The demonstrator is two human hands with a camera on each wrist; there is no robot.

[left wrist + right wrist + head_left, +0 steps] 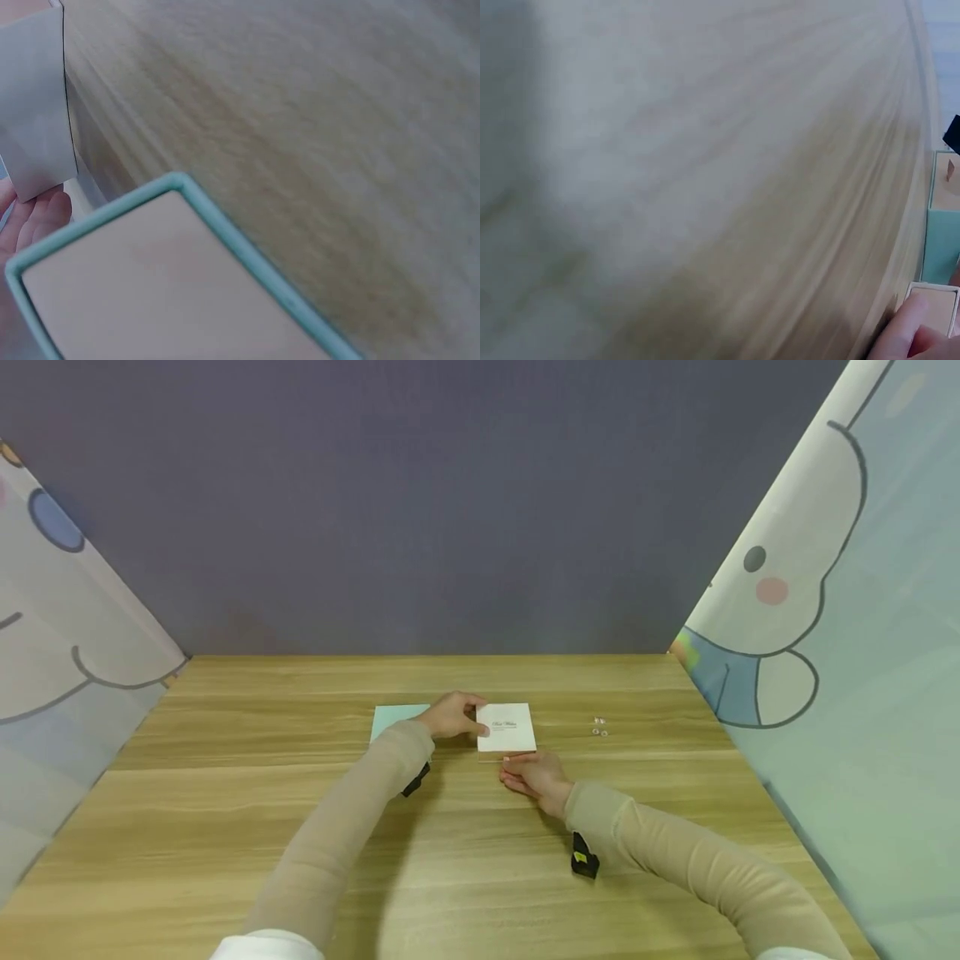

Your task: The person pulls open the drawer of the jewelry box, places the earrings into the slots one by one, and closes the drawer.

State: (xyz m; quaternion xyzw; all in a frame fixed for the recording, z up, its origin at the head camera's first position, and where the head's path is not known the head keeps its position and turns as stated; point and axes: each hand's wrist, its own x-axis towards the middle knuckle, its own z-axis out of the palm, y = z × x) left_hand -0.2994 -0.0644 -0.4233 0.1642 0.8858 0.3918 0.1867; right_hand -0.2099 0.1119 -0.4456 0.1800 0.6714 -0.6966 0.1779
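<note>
A white box (506,727) with small dark lettering on top lies near the table's middle. Its left side is gripped by my left hand (450,714), the thumb over the top face. At the front edge my right hand (538,781) pinches the box; in the right wrist view the right thumb (906,322) presses on a pale panel (934,304) inside a white rim. Under my left forearm sits a mint-green box (393,717), partly hidden. The left wrist view shows its mint rim (247,251) around a pale inside.
Several tiny shiny pieces (600,727) lie on the wooden table (480,877) to the right of the white box. A dark grey panel (435,510) rises behind the table, with cartoon-printed cloths (787,610) on both sides.
</note>
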